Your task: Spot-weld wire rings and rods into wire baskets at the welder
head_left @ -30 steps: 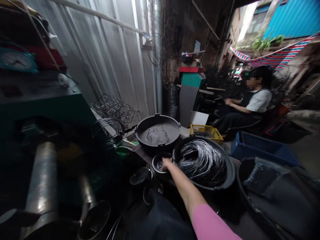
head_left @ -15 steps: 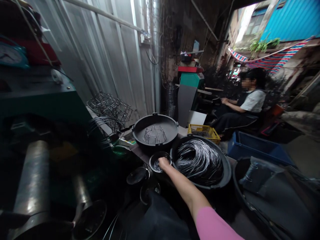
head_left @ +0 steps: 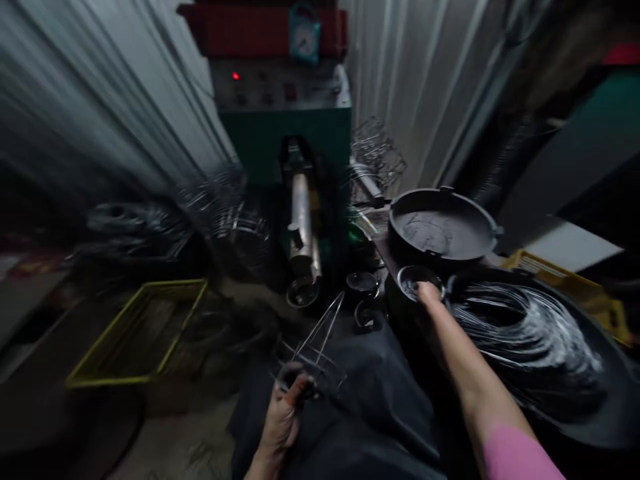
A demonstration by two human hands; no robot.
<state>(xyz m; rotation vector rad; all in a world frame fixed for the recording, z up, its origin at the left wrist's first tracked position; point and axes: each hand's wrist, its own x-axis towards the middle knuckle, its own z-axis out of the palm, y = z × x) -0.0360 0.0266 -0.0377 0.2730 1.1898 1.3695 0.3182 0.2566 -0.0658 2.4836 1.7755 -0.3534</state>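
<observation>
A dark blue-grey cloth (head_left: 395,393) covers the lap, with soft, broad folds and a faint sheen; whether it is an apron or trousers cannot be told. Right of the cloth shows a pink sleeve (head_left: 520,457), one plain colour, ending near the elbow. The right forearm (head_left: 457,353) is bare from there to the right hand (head_left: 429,292). Over the cloth's left part, the left hand (head_left: 284,412) is bare; blur hides finer detail at the fingers.

The near sleeve (head_left: 517,455) is pink, the left crate (head_left: 115,381) yellow-rimmed. The far machine (head_left: 255,137) looks dark green to me (its little light (head_left: 235,76) glows red), the wire coil (head_left: 543,327) silvery, the small bowl (head_left: 419,273) black.
</observation>
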